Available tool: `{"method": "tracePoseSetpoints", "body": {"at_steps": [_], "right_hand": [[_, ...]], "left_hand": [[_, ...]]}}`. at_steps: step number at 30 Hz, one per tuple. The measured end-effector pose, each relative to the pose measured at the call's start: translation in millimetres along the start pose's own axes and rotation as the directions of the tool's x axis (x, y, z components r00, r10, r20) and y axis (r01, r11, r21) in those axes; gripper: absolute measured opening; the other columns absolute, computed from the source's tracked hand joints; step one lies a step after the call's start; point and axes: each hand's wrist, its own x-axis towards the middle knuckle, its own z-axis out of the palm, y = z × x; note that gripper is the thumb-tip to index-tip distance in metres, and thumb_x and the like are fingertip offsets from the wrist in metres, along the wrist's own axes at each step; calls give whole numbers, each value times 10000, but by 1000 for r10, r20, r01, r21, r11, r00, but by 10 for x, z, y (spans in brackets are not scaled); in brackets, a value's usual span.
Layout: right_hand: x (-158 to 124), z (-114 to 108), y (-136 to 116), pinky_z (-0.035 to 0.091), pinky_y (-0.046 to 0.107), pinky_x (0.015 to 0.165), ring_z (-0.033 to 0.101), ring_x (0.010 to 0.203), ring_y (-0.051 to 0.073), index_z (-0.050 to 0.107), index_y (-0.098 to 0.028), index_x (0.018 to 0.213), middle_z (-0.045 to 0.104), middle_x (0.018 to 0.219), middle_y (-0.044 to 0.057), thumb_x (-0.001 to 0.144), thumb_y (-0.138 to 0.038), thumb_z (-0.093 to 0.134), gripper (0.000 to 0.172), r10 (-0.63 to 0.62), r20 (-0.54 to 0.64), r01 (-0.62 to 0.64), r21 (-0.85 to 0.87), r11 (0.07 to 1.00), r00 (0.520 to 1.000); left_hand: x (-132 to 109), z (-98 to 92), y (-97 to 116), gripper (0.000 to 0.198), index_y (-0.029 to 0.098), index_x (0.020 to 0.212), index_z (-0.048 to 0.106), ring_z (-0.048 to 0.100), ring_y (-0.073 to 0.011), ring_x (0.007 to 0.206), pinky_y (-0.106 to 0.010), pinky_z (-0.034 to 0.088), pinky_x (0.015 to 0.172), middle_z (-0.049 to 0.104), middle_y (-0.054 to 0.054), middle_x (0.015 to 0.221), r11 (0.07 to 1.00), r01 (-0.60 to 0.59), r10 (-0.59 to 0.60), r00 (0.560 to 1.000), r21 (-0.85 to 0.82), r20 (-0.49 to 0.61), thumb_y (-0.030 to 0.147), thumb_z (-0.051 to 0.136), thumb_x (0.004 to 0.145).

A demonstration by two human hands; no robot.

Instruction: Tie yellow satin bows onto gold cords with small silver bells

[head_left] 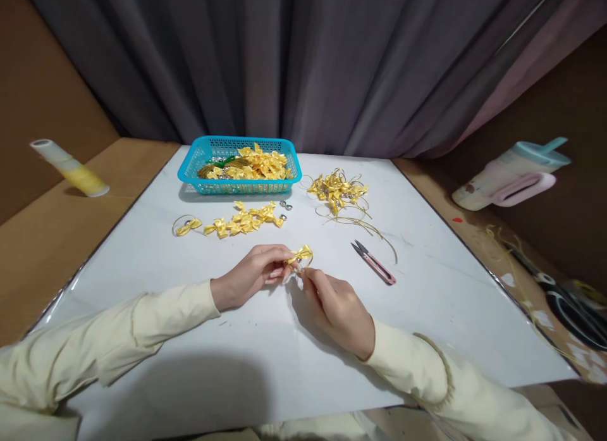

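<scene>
Cream sleeves (175, 314) lie nearest, reaching in over the white tabletop (441, 289). Beyond their cuffs, the two hands meet near the middle, almost fingertip to fingertip. The left hand (251, 273) pinches one yellow bow (301, 254) between thumb and fingers, by its left side. The right hand (341, 311), thumb and finger pressed together, seems to grip the thin gold cord (310, 261) just below the bow; what lies right at those tips is too small to tell. So the bow sits between the hands, on the far side of their fingertips, its cord curving down toward the right. This piece looks partly done: bow and cord are together, but whether a knot is made cannot be told.

To the right of the right hand, well apart from it, pink snips (374, 264) lie with blades pointing away. Farther off, a looped bow (188, 226) rests alone at the left, beside a cluster of loose bows (246, 221) with no long cords showing; these probably wait their turn. Small metal pieces (286, 205) lie at the cluster's right end. Farther right, a tangled pile (336, 191) of bows with cords is likely the finished share. At the back, the blue basket (227, 183) holds many more bows, so much appears left. Behind it hangs a grey curtain (265, 68).
</scene>
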Motion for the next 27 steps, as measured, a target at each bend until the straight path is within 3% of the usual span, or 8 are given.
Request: {"method": "tracePoseSetpoints", "body": {"at_steps": [15, 22, 27], "right_hand": [[20, -17, -48, 343, 210, 474, 488, 463, 109, 457, -170, 828, 556, 578, 5, 901, -129, 307, 172, 76, -3, -76, 42, 996, 997], [57, -90, -57, 392, 183, 491, 530, 454, 87, 562, -158, 907, 610, 594, 1, 911, -199, 365, 201, 274, 150, -308, 303, 902, 950], [63, -109, -57, 395, 180, 479, 517, 434, 86, 581, -152, 897, 588, 548, -11, 907, -213, 375, 216, 296, 162, -336, 369, 867, 941]], "left_hand": [[-17, 25, -28, 213, 131, 658, 573, 336, -67, 501, -199, 257, 469, 502, 3, 596, 997, -46, 48, 998, 59, -43, 310, 577, 774], [-36, 16, -30, 211, 137, 667, 563, 476, -93, 605, -202, 363, 579, 547, 4, 642, 977, -87, 104, 992, 196, -76, 315, 564, 781], [-40, 12, -31, 208, 136, 669, 562, 486, -95, 622, -206, 373, 601, 543, 6, 642, 963, -124, 141, 988, 241, -57, 299, 547, 797]]}}
